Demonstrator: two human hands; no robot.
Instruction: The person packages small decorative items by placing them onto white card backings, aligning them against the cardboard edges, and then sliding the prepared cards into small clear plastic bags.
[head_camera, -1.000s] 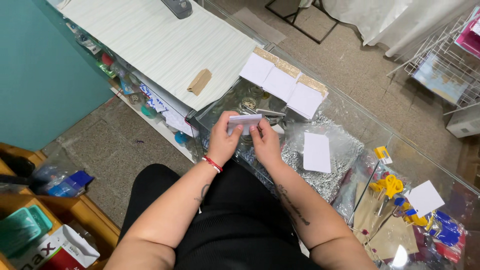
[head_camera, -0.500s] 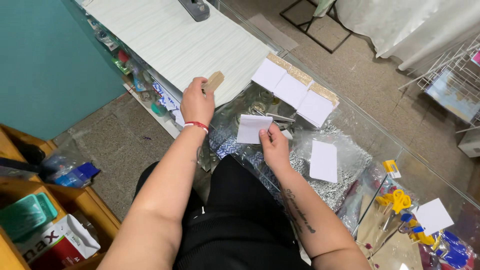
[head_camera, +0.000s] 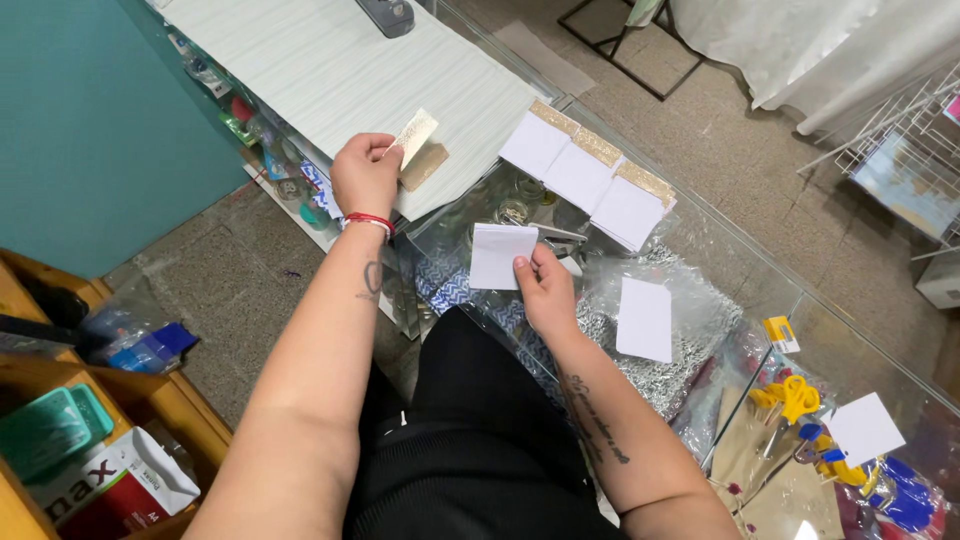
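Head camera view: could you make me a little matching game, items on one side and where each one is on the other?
Items:
1. gold glitter strip
2. white card
3. three gold-topped cards
4. yellow scissors

Places:
A. in a row on the glass counter
B. in the right hand
C. under the glass, far right
D. in the left hand

Pairs: 1-D, 2-B, 3-A, 4-C

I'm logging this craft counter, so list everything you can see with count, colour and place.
Gold strip: one, glittery gold, lifted in left hand.
Brown strip: one, tan, on pale board.
White card: one, in right hand.
Gold-topped cards: three, white, row on glass counter.
Plain card: one, white, on glass.
Square card: one, white, far right.
Left hand: red wristband.
Right hand: pinching card.
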